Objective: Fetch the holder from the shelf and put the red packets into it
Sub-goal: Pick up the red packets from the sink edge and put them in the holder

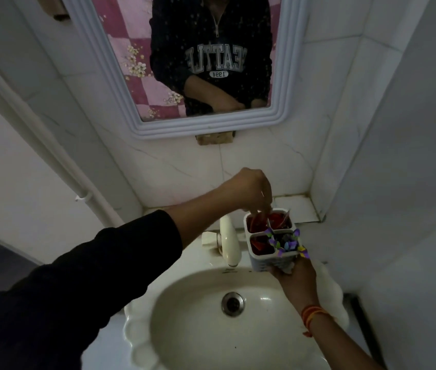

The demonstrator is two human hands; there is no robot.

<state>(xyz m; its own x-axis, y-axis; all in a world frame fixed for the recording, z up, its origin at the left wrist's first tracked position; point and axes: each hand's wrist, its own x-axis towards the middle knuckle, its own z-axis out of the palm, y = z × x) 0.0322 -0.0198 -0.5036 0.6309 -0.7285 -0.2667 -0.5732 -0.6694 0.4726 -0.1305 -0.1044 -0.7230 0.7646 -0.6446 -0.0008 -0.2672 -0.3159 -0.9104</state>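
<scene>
— Holder (270, 247), where is it?

— Held up over the back right of the sink (211, 324), just right of the tap (229, 243). It is white, split into four compartments, with small purple flowers on its near right corner.

— Who has it?

— The right hand (295, 276) grips it from beneath, fingers wrapped round the base (an orange thread band sits on that wrist).

— And the red packets (279, 221)?

— Red shows in three compartments: both far ones and the near left. The near right one looks dark; I cannot tell what is in it.

— The left hand (250, 189)?

— It reaches across from the left in a dark sleeve, fingertips (263, 209) pinched narrow and dipping into the far left compartment, touching red there. Whether they actually hold a packet I cannot tell; it is blurred.

— Anything behind?

— A tiled ledge (295, 206) in the corner behind the holder, and a mirror (198, 124) above it on the wall.
</scene>
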